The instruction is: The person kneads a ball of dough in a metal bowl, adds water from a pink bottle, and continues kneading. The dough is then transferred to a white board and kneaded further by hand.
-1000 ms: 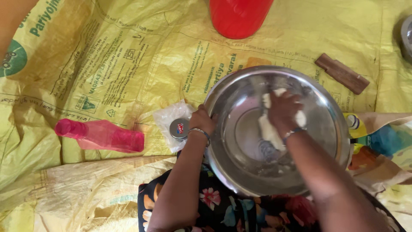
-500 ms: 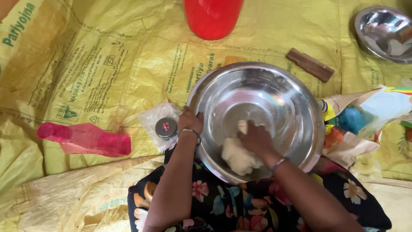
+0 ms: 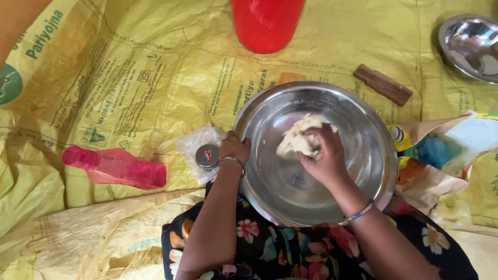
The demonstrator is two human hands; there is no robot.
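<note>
I judge the kneading well along: the dough is already one pale lump, with only thin smears left on the bowl wall and no loose flour that I can see. How much more working it needs I cannot tell from here.

The dough sits in the middle of the frame, inside the big steel bowl, a little above its centre. My right hand lies on top of it, fingers curled down and pressing into the lump. My left hand is apart from it, clamped on the bowl's left rim to steady it.

Containers: the big bowl holds only the dough. A smaller steel bowl at the upper right looks empty, though it is cut by the frame edge. A red plastic vessel stands at the top centre; its contents are hidden. A pink bottle lies on its side at the left. Just beside my left hand a small round tin rests on a clear bag. A brown wooden block lies above the bowl's right side, and everything rests on a yellow sheet.
</note>
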